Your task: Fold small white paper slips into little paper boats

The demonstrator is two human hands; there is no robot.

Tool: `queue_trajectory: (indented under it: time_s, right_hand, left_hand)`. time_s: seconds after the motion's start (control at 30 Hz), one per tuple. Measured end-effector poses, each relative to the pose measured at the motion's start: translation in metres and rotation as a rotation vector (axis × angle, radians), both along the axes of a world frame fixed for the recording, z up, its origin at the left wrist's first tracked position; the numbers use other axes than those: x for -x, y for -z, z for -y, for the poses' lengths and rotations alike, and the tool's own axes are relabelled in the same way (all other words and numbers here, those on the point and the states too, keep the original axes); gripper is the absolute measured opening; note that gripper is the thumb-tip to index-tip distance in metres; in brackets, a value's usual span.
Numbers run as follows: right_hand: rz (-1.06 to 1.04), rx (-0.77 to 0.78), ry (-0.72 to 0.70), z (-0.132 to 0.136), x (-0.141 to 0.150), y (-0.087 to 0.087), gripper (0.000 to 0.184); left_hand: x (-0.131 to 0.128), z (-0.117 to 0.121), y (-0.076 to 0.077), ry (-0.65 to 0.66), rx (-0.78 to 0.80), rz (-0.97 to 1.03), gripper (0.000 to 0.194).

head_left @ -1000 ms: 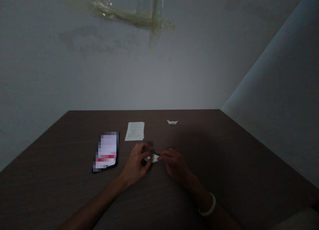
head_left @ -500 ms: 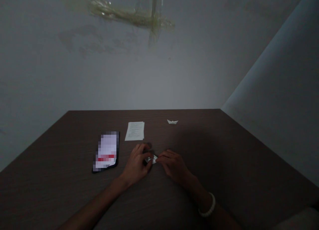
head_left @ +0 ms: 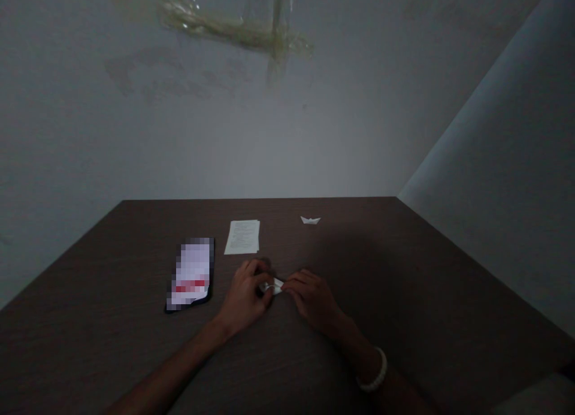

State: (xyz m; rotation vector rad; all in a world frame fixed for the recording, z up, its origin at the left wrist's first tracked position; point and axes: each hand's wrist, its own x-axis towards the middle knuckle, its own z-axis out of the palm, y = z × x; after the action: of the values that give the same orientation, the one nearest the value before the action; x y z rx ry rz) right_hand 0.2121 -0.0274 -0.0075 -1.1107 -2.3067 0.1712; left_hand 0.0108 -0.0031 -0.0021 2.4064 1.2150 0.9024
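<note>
A small folded piece of white paper (head_left: pixel 278 287) lies between my two hands, low over the dark table (head_left: pixel 278 367). My left hand (head_left: pixel 247 290) pinches its left end between thumb and fingers, hiding part of it. The fingertips of my right hand (head_left: pixel 312 294) are closed on its right end. Beyond my hands, toward the back of the table, stands a small white paper boat (head_left: pixel 310 220). A stack of printed paper sheets (head_left: pixel 242 237) lies just past my left hand.
A phone (head_left: pixel 191 274) with a lit, pixelated screen lies left of my left hand. The table's back edge meets a stained wall (head_left: pixel 287 133) bearing yellowish tape (head_left: pixel 238 36). On the right, another wall (head_left: pixel 503 163) runs along the table. A white bracelet (head_left: pixel 375 373) circles my right wrist.
Both hands keep nearly the same grip on the folded paper, which shows slightly more between the fingers. The other things on the table lie as before.
</note>
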Motion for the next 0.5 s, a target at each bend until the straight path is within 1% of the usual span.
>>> queue_trajectory:
  time_s: [0.2, 0.33, 0.4, 0.5]
  right_hand:
    - [-0.037, -0.001, 0.032, -0.001, 0.000, 0.003, 0.017]
    - [-0.098, 0.016, 0.035, -0.002, -0.005, 0.002, 0.020]
    - [-0.133, 0.022, 0.034, -0.003, -0.010, 0.001, 0.022]
    - [-0.166, 0.036, 0.046, -0.005, -0.016, 0.000, 0.021]
  left_hand:
    - [0.001, 0.001, -0.002, 0.019, 0.021, 0.067, 0.010]
    - [0.003, 0.001, -0.003, 0.047, 0.040, 0.179, 0.018]
    - [0.003, 0.000, -0.003, 0.031, 0.027, 0.196, 0.021]
    - [0.003, -0.002, -0.003, 0.007, 0.026, 0.179, 0.017]
